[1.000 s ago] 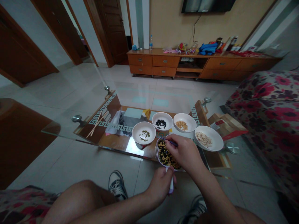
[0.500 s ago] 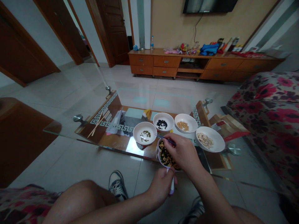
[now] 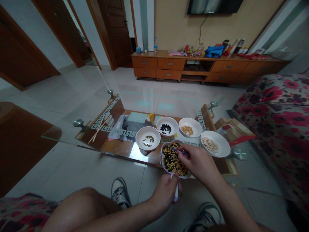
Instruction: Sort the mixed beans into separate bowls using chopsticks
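My left hand (image 3: 165,192) is closed round the pale handle of a scalloped, lilac-rimmed bowl (image 3: 175,192) at the front of the glass table. Mixed beans (image 3: 172,161), dark, green and yellowish, fill that bowl. Over it, my right hand (image 3: 199,161) pinches slim dark-purple tweezers (image 3: 183,152), their tips down at the beans. Whether a bean is between the tips is too small to tell. Behind stand white bowls: one with green beans (image 3: 148,140), one with black beans (image 3: 165,129), one with yellow soybeans (image 3: 187,130) and one with pale flat seeds or slices (image 3: 210,145).
Wooden chopsticks (image 3: 98,129) lie at the left of the glass tabletop (image 3: 72,129). Papers and a box (image 3: 137,121) are on the shelf beneath. At right are a brown paper bag (image 3: 231,130) and a flowered sofa (image 3: 272,100). A long cabinet (image 3: 169,64) lines the wall.
My right hand has drawn the tweezers back from the green-bean bowl to the scalloped bowl. My left hand still grips the handle. The view has shifted slightly.
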Demonstrator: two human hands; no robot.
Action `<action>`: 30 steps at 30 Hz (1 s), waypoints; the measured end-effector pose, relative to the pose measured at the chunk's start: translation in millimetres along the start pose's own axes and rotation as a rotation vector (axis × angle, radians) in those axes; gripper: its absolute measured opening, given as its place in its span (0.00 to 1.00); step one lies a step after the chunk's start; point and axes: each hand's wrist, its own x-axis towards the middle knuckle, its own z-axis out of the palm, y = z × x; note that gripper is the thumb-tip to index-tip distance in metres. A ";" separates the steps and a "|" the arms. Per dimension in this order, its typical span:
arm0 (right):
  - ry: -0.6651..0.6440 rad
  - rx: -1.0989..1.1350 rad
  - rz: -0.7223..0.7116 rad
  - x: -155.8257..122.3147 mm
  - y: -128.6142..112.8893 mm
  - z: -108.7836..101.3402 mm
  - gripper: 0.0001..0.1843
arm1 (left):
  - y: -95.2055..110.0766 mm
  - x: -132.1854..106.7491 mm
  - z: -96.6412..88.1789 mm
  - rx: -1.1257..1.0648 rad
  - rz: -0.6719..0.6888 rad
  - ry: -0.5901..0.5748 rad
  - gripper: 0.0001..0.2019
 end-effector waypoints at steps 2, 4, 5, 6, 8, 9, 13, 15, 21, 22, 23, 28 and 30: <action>-0.026 -0.016 0.005 -1.2 2.1 -0.5 0.12 | 0.0 0.3 -0.1 -0.002 -0.004 0.002 0.36; -0.048 -0.020 0.005 -1.9 3.1 -0.4 0.11 | 0.0 0.4 -0.1 -0.009 -0.010 -0.003 0.36; -0.061 -0.022 0.005 -2.0 3.2 -0.2 0.10 | 0.0 0.3 0.0 -0.013 -0.012 -0.005 0.36; -0.075 -0.028 0.009 -2.0 3.2 -0.1 0.10 | 0.1 0.1 0.0 -0.016 -0.011 -0.006 0.36; -0.109 -0.050 0.023 -1.7 2.5 -0.1 0.08 | 0.2 -0.6 0.2 -0.018 -0.002 -0.007 0.36; -0.125 -0.066 0.033 -1.4 2.1 -0.2 0.08 | 0.3 -1.0 0.3 -0.018 0.001 -0.007 0.36; -0.187 -0.116 0.063 -0.6 1.1 -1.1 0.07 | 1.0 -1.9 0.4 -0.029 -0.001 -0.002 0.37; -0.206 -0.128 0.067 -0.5 1.2 -0.9 0.07 | 1.3 -1.9 0.3 -0.031 -0.003 -0.001 0.37; -0.219 -0.128 0.055 -1.0 2.6 2.0 0.06 | 2.8 -2.1 0.4 -0.032 -0.006 -0.004 0.37; -0.226 -0.127 0.056 -1.1 2.6 2.3 0.06 | 3.0 -2.0 0.5 -0.031 -0.008 -0.001 0.37; -0.232 -0.126 0.059 -1.2 2.5 2.6 0.06 | 3.1 -1.9 0.5 -0.029 -0.011 0.002 0.37; -0.229 -0.120 0.037 -1.0 1.2 3.4 0.06 | 1.5 -0.1 0.7 -0.034 -0.016 0.003 0.37; -0.228 -0.115 0.030 -0.7 1.0 3.8 0.07 | 0.6 0.2 0.6 -0.031 -0.007 0.002 0.37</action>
